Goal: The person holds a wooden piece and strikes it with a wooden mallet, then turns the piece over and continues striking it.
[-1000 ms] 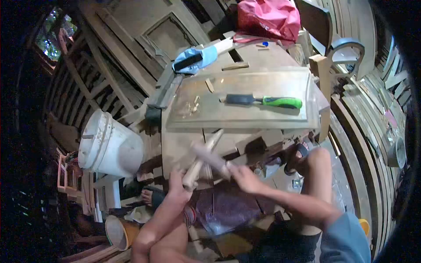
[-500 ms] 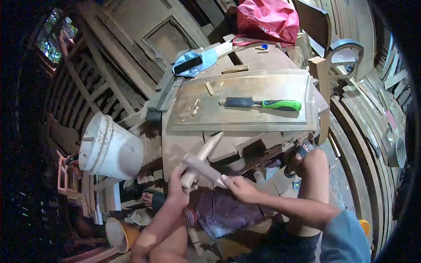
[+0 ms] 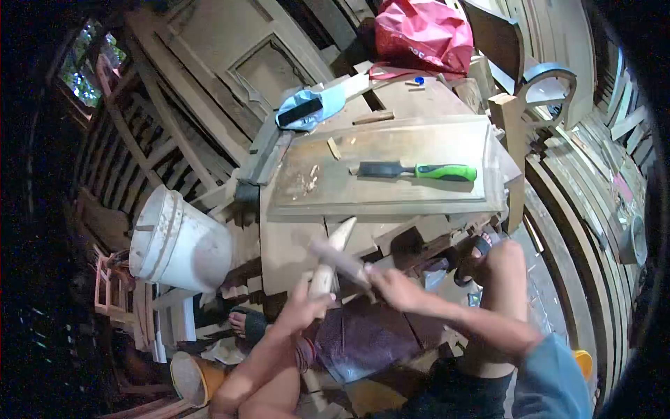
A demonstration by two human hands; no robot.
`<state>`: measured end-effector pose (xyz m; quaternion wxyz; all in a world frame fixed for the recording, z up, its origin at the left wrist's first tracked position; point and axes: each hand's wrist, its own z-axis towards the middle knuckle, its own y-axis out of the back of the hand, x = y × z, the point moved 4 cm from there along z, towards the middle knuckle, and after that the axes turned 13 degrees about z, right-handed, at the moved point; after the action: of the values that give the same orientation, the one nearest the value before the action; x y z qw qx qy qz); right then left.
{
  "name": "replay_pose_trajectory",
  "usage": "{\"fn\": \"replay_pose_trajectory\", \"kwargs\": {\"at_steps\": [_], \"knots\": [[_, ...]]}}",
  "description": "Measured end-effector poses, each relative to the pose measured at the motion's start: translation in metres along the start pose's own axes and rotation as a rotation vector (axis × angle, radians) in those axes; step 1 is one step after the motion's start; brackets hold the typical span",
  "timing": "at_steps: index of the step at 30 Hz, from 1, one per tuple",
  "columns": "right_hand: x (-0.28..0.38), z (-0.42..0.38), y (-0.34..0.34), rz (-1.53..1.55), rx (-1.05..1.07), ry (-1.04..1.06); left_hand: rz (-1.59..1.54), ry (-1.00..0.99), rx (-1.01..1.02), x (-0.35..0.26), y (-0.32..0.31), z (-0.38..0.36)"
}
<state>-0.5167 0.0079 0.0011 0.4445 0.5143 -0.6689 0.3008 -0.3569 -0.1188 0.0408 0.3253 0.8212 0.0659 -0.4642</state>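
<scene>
My left hand (image 3: 301,307) is wrapped round the lower part of a pale, curved, pointed wooden piece (image 3: 340,237) that slants upward below the board's front edge. In my right hand (image 3: 394,288) is a flat, greyish blade-like tool (image 3: 338,261), blurred, lying across the wooden piece; its type is unclear. Beyond my hands, a wide chisel with a green handle (image 3: 445,172) rests on a flat wooden panel (image 3: 405,140). Curled shavings (image 3: 307,183) and a small wood strip (image 3: 333,148) lie on the same panel.
A blue cap-like item (image 3: 328,109) and a pink bag (image 3: 424,38) sit at the back. To the left stands a white bucket (image 3: 185,237), with a yellow-rimmed container (image 3: 199,377) lower down. A wooden post (image 3: 514,160) rises at the right. Timber pieces surround the bench.
My left hand and the wooden piece have shifted slightly right, and the piece stands steeper. My right hand has moved right, with the tool still across the wood.
</scene>
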Motion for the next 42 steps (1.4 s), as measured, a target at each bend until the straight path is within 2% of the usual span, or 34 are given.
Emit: {"fn": "replay_pose_trajectory", "kwargs": {"at_steps": [1,3,4,5,6,7,8,9,11,12,13,14,15,17,18,19,21,22,23,25,26,27,29,31,33,34,35,37,39,41,42], "knots": [[0.003,-0.006,-0.007,-0.032,0.032,0.209,0.112,-0.056,-0.017,0.000,-0.002,0.000],[0.001,-0.002,0.000,-0.097,0.015,0.202,0.162,0.039,0.020,0.007,-0.005,0.003],[0.004,0.000,0.005,-0.087,-0.085,0.237,0.182,-0.024,0.034,0.004,-0.006,0.001],[0.001,0.006,0.009,0.041,-0.186,0.145,0.201,-0.098,0.048,-0.001,-0.007,0.001],[-0.006,0.011,0.006,0.042,-0.180,0.141,0.201,-0.107,0.054,0.003,-0.006,0.005],[-0.013,0.012,0.001,0.044,-0.173,0.142,0.337,-0.253,-0.029,0.008,0.000,0.010],[-0.008,0.001,-0.007,0.050,-0.127,0.323,0.474,-0.397,-0.118,0.011,0.006,0.012],[-0.020,0.005,-0.021,-0.051,0.010,0.279,0.609,-0.538,-0.211,0.013,0.011,0.013],[-0.003,0.003,-0.005,-0.012,-0.032,0.293,0.731,-0.515,-0.261,0.002,0.015,0.007],[0.004,0.002,0.003,0.027,-0.076,0.292,0.677,-0.251,-0.170,0.000,0.016,0.005],[0.004,0.010,0.014,0.101,-0.205,0.191,0.615,0.003,-0.082,-0.007,0.014,-0.001],[-0.003,0.016,0.013,0.116,-0.202,0.184,0.600,0.045,-0.116,-0.023,0.010,-0.008],[-0.007,0.020,0.013,0.129,-0.200,0.183,0.596,0.033,-0.119,-0.023,0.011,-0.007],[-0.012,0.008,-0.009,0.035,-0.085,0.337,0.538,0.066,-0.055,-0.011,0.016,-0.006],[-0.028,0.013,-0.023,-0.033,-0.095,0.511,0.432,-0.090,-0.080,0.014,0.020,0.002],[-0.021,0.014,-0.019,-0.030,-0.084,0.505,0.430,-0.077,-0.081,0.009,0.019,0.000],[-0.018,0.016,-0.008,0.140,-0.031,0.126,0.548,-0.007,-0.096,-0.003,0.015,-0.009],[-0.024,0.026,-0.005,0.152,-0.103,0.101,0.449,0.081,-0.051,0.005,0.013,-0.008],[-0.036,0.030,-0.013,0.142,-0.104,0.105,0.442,0.075,-0.057,0.015,0.015,-0.004],[-0.049,0.029,-0.033,0.015,-0.166,0.330,0.375,-0.041,-0.033,0.036,0.019,0.004],[-0.031,0.011,-0.035,-0.080,-0.009,0.414,0.374,-0.042,-0.044,0.025,0.019,0.002],[-0.022,0.008,-0.031,-0.078,0.000,0.413,0.356,0.014,-0.027,0.015,0.018,-0.003],[-0.016,0.014,-0.011,0.034,-0.168,0.155,0.335,0.085,0.006,0.010,0.013,-0.012],[-0.019,0.023,-0.004,0.147,-0.238,0.142,0.116,0.084,0.046,0.003,0.011,-0.010],[-0.023,0.011,-0.025,0.029,-0.091,0.252,0.147,0.077,0.009,0.002,0.016,-0.009],[-0.016,0.001,-0.035,0.027,0.005,0.419,0.089,0.113,0.056,0.003,0.017,-0.006],[-0.012,0.004,-0.031,0.030,0.011,0.417,0.030,0.160,0.108,0.005,0.015,-0.008],[-0.012,0.011,-0.012,0.056,-0.073,0.148,-0.015,0.226,0.112,0.008,0.011,-0.014],[-0.032,0.031,-0.012,0.132,-0.159,0.156,-0.137,0.385,0.188,0.011,0.007,-0.015],[-0.036,0.023,-0.034,0.021,0.005,0.341,-0.095,0.318,0.180,0.005,0.008,-0.015],[-0.036,0.013,-0.038,-0.084,-0.027,0.492,-0.141,0.335,0.202,0.015,0.008,-0.013]]}}
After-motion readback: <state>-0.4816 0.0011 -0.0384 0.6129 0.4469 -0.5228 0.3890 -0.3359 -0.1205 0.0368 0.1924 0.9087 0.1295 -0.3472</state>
